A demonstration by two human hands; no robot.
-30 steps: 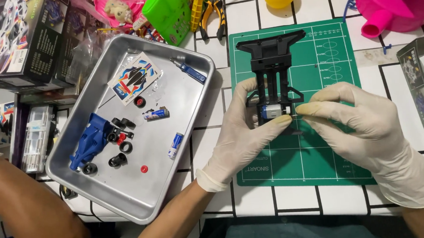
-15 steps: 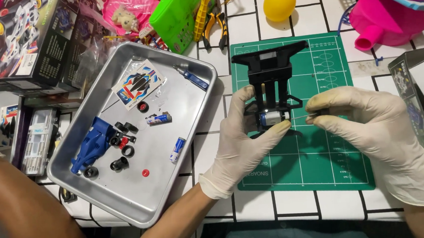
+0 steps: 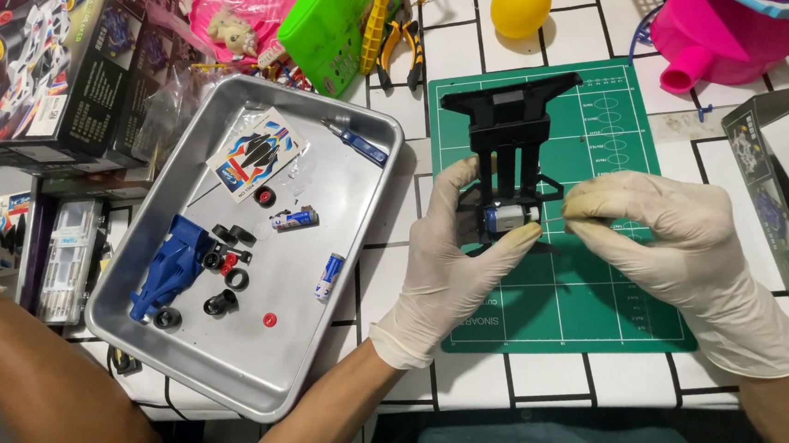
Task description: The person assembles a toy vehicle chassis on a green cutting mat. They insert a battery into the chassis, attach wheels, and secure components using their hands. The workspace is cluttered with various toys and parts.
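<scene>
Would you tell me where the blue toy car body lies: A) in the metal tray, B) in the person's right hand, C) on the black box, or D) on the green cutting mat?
A: the blue car body rests inside the metal tray, beside loose black wheels.

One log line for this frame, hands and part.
left hand: grips black chassis | right hand: fingers at its motor | over green cutting mat

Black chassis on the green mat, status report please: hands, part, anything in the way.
Left hand grips black chassis at its motor end. Right hand pinched beside the small motor. Chassis over green mat. Nothing between the hands.
</scene>
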